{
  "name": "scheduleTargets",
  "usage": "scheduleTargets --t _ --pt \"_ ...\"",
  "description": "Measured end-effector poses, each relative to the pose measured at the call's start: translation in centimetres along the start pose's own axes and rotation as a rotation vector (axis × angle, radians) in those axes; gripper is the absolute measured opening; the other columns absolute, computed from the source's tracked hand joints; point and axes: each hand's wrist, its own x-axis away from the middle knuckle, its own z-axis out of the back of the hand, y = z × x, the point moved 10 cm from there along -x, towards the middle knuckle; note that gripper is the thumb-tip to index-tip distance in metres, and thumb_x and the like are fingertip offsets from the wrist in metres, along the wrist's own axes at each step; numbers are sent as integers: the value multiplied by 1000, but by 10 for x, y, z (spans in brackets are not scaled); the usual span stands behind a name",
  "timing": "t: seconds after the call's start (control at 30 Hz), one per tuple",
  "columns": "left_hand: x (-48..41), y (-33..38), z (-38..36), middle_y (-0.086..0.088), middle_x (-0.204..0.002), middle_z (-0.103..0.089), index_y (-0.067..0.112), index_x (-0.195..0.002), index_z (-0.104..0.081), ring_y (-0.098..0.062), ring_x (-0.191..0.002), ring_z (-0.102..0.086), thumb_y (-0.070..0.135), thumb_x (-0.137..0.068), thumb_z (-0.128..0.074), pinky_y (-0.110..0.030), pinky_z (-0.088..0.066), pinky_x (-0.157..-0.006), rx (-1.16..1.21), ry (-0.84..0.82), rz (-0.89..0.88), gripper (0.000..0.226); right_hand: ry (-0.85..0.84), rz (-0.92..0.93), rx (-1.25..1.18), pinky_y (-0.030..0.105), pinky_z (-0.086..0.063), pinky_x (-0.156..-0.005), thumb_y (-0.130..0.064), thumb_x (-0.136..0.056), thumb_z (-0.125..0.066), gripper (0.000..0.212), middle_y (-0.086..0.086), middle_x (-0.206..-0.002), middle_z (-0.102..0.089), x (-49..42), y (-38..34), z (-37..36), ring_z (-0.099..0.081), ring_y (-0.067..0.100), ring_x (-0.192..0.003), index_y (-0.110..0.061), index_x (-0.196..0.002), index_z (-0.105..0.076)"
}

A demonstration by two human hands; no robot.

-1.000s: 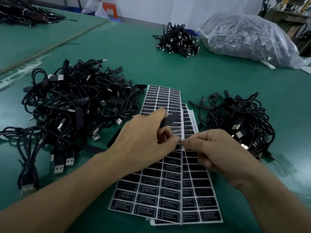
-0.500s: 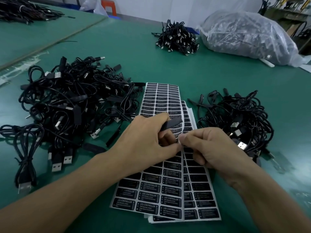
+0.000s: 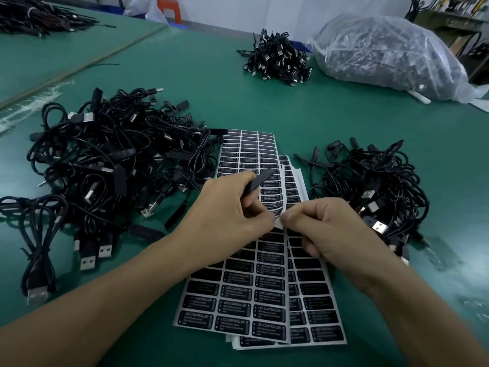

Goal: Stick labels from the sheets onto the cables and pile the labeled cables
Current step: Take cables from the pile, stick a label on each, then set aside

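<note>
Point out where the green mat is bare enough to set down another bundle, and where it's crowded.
Bare: the wide mat strip beyond the label sheets, up to the far cable pile and plastic bag. Crowded: the centre, where the left hand and right hand work the sheets, hemmed by the left cable pile and right cable pile.

Head-worn camera — looks forward and down, close over table (image 3: 317,115).
</note>
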Motion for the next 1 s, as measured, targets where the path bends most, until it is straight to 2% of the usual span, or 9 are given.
scheduleTargets --t 0.1,0.2,0.3,0.4,0.5,0.63,0.83,0.9,1.0 --pt "-2 -5 7 -22 -71 -65 19 -69 -30 -34 -59 -60 13 -71 -68 -47 -51 -52 79 46 51 39 56 18 102 20 -33 -43 -16 -88 -66 25 0 -50 -48 -1 0 6 -35 10 -43 0 -69 -69" --pt "-4 -11 13 -27 -72 -61 19 -70 -30 -47 -73 -63 15 -69 -65 -60 -55 -70 181 101 100 35 108 81 322 22 -37 -47 -24 -78 -66 29 1 -52 -50 0 -5 11 -38 11 -48 0 -63 -62" --pt "-4 -12 14 -26 -71 -58 20 -71 -30 -49 -74 -61 16 -70 -66 -61 -54 -73 209 123 93 36 186 122 458 15 -35 -40 -28 -75 -71 32 -6 -45 -46 3 -10 16 -35 6 -41 -1 -62 -62" --pt "-4 -13 13 -25 -71 -59 20 -70 -31 -48 -74 -61 18 -69 -66 -62 -54 -71 204 142 91 36 320 238 474 13 -35 -39 -34 -70 -69 24 -17 -45 -46 11 -25 23 -38 3 -41 -15 -66 -56" --pt "-3 -10 13 -22 -67 -60 20 -69 -30 -42 -67 -59 19 -66 -66 -59 -53 -65 158 174 81 36 354 417 467 20 -37 -43 -38 -75 -73 28 -13 -56 -46 22 -45 12 -38 6 -48 -27 -72 -48" --pt "-2 -9 13 -16 -63 -59 19 -68 -29 -28 -59 -52 21 -64 -64 -52 -50 -60 118 193 86 35 367 494 616 29 -39 -50 -34 -75 -79 29 -13 -66 -43 27 -55 -8 -43 9 -57 -26 -75 -50" --pt "-2 -10 15 -19 -65 -55 20 -68 -30 -40 -66 -58 22 -65 -65 -54 -51 -63 115 208 99 35 485 503 703 25 -38 -52 -38 -77 -74 16 -19 -65 -41 32 -60 -5 -42 0 -56 -25 -79 -64" --pt "-2 -10 15 -17 -62 -52 20 -67 -30 -37 -62 -56 22 -66 -65 -51 -52 -60 121 213 100 35 501 502 706 28 -40 -52 -40 -78 -74 20 -19 -69 -44 34 -61 -5 -44 3 -57 -25 -89 -67" --pt "-1 -11 17 0 -54 -47 20 -66 -30 -19 -54 -46 23 -65 -64 -30 -44 -50 102 233 101 34 545 536 742 29 -40 -47 -36 -77 -77 23 -15 -76 -45 39 -68 -7 -48 11 -57 -23 -89 -63"
